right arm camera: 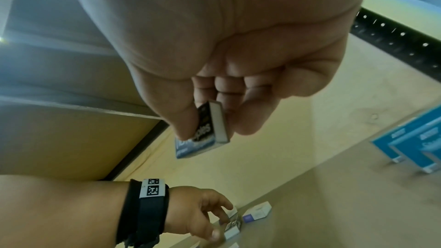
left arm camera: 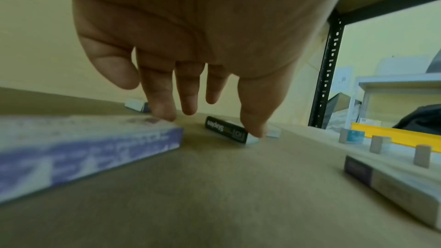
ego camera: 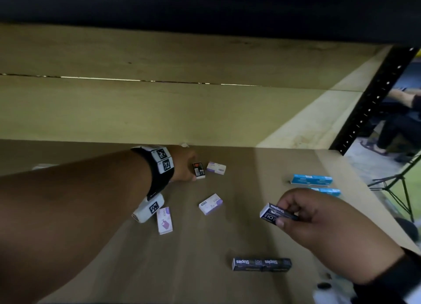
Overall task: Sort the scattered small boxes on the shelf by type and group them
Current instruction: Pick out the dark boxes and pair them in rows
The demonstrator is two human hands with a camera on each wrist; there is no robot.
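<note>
My left hand (ego camera: 192,169) reaches to the back of the shelf (ego camera: 205,246), fingers straight, thumb touching a dark staples box (ego camera: 198,169) (left arm camera: 225,132) that lies flat. My right hand (ego camera: 282,214) pinches another dark staples box (ego camera: 272,213) (right arm camera: 203,139) between thumb and fingers, above the board. Two more dark staples boxes (ego camera: 262,264) lie end to end near the front. Two blue boxes (ego camera: 312,180) sit together at the right. White-and-purple boxes lie scattered: one (ego camera: 216,168) beside the left hand, one (ego camera: 210,203) mid-shelf, one (ego camera: 164,220) under my left forearm.
A black perforated upright (ego camera: 373,100) stands at the shelf's right end, and the shelf above hangs low overhead. The back wall runs just behind my left hand. Beyond the right edge are a tripod (ego camera: 396,185) and a seated person (ego camera: 401,121).
</note>
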